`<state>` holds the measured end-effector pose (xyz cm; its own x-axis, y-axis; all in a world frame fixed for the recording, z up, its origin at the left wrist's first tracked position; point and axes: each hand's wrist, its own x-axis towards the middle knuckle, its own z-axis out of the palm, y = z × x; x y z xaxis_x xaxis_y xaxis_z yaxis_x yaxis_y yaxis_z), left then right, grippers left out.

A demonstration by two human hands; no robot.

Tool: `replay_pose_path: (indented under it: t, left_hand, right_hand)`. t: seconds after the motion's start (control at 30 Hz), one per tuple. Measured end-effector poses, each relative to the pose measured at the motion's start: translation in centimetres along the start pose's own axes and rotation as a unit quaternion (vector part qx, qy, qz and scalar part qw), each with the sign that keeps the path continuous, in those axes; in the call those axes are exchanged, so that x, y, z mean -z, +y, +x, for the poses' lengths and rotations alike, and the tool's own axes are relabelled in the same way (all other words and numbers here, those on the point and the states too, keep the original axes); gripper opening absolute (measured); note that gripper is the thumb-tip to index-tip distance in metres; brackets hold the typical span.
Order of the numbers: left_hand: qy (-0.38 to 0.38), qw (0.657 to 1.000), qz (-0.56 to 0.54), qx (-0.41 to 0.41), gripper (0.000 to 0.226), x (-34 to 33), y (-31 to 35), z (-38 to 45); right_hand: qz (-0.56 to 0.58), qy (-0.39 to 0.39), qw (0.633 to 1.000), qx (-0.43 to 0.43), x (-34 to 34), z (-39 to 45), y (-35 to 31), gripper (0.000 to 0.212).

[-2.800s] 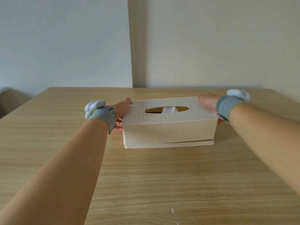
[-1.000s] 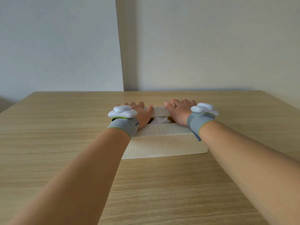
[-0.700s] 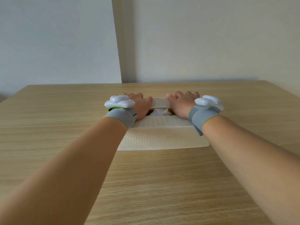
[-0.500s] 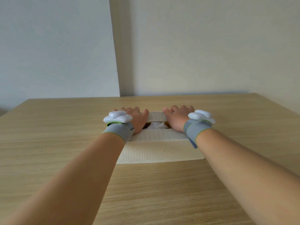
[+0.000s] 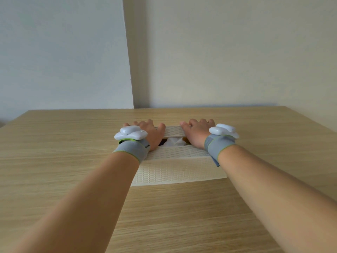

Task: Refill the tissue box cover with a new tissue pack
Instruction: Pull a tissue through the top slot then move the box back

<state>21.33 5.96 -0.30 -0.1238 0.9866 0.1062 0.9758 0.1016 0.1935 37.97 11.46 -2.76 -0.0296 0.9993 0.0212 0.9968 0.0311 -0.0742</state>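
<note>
The cream woven tissue box cover (image 5: 178, 172) stands on the wooden table (image 5: 69, 143), its long side facing me. A white tissue (image 5: 173, 142) pokes out of the slot in its top. My left hand (image 5: 152, 134) lies palm down on the left half of the top, and my right hand (image 5: 196, 133) lies palm down on the right half. The fingers of both hands reach toward the far edge, and neither hand holds anything. Both wrists wear grey bands with white devices. The cover's base plate and its ends are hidden.
The table runs back to a pale wall (image 5: 218, 61) with a vertical corner line. The table's right edge (image 5: 310, 125) slants off to the right. Nothing else stands on the tabletop in view.
Earlier my hands gripped the two ends of the cover with its base plate showing; now they rest flat on its top. In the last second they hardly moved, only the camera shifted.
</note>
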Motion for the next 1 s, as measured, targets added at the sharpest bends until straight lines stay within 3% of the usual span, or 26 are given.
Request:
replay_pose_path:
  t: [0.13, 0.2, 0.37, 0.4, 0.5, 0.57, 0.63, 0.77, 0.83, 0.93, 1.0]
  left_hand:
    - [0.123, 0.987, -0.095, -0.035, 0.037, 0.3, -0.2, -0.8]
    - [0.176, 0.980, -0.063, -0.070, 0.038, 1.1, 0.0, -1.9]
    - [0.076, 0.995, 0.049, -0.042, 0.050, 1.6, 1.4, -2.9]
    - [0.050, 0.998, 0.043, -0.025, 0.051, 1.5, 1.7, -2.7]
    - [-0.017, 1.000, -0.001, 0.008, 0.055, 1.3, 2.6, -2.3]
    - [-0.036, 0.998, -0.045, 0.010, 0.059, 1.2, 2.9, -2.6]
    - [-0.035, 0.994, -0.104, 0.014, 0.065, 1.2, 2.4, -3.3]
    - [-0.010, 0.973, -0.230, -0.031, 0.026, 0.9, 0.9, -4.0]
    - [0.011, 0.944, -0.328, -0.029, 0.020, 0.9, 0.5, -3.9]
    - [0.029, 0.932, -0.361, -0.029, 0.017, 0.7, 0.4, -3.9]
    - [0.035, 0.935, -0.353, -0.034, 0.020, 0.7, 0.4, -3.8]
  right_hand:
    - [0.030, 0.000, 1.000, -0.008, -0.8, 0.2, 0.2, 0.102]
    - [0.044, 0.004, 0.999, -0.006, -0.8, -0.3, 0.1, 0.099]
    - [0.079, 0.057, 0.995, 0.017, 0.8, -2.9, 0.0, 0.054]
    - [0.077, 0.054, 0.995, 0.021, 0.9, -3.1, -0.1, 0.058]
    - [0.066, 0.014, 0.998, -0.001, 0.5, -1.9, 0.1, 0.096]
    - [0.080, -0.009, 0.997, -0.018, -0.4, -0.8, 0.6, 0.100]
    - [0.095, -0.001, 0.995, -0.021, 0.1, -1.6, 0.3, 0.091]
    - [0.179, 0.069, 0.981, -0.007, 1.6, -3.3, 0.0, 0.046]
    - [0.275, 0.091, 0.956, 0.036, 2.4, -4.3, 0.0, 0.040]
    - [0.434, 0.022, 0.892, 0.123, 3.0, -4.8, 0.1, 0.071]
    - [0.468, -0.023, 0.871, 0.145, 3.2, -4.5, 0.7, 0.088]
